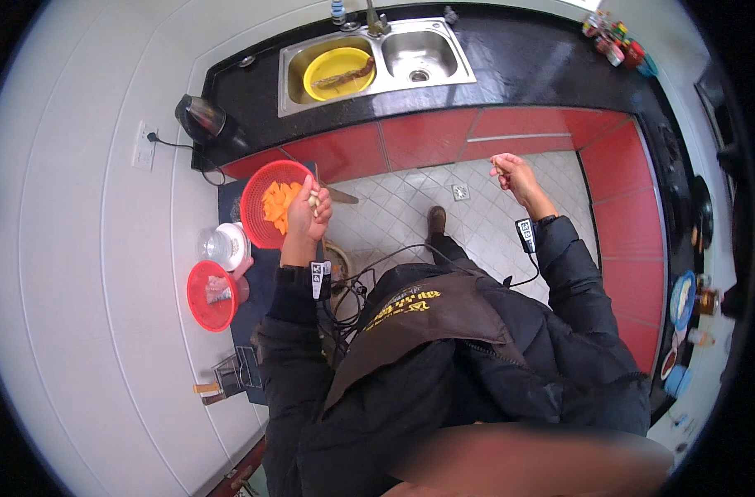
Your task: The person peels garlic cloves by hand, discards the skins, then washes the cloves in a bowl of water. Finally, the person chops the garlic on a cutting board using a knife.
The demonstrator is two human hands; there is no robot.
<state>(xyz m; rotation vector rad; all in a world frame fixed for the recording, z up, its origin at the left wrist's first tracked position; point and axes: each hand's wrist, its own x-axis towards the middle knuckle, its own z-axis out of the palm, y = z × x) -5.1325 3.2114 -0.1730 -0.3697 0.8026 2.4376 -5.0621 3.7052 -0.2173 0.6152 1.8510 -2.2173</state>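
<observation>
My left hand (308, 214) grips the rim of a red round colander (261, 195) that holds orange vegetable chunks (278, 203). The same hand also holds a knife (337, 194), whose blade points right over the tiled floor. My right hand (514, 174) is raised in front of the red cabinets with its fingers pinched on a small pale piece, too small to identify. Both forearms wear black sleeves with small wrist devices.
A black counter (518, 58) carries a double steel sink (427, 50) with a yellow bowl (337, 73) in its left basin. A dark kettle (202, 120) stands at the left corner. A second red basket (210, 296) and a clear jar (216, 245) stand on the left counter. Bottles (613, 41) crowd the far right.
</observation>
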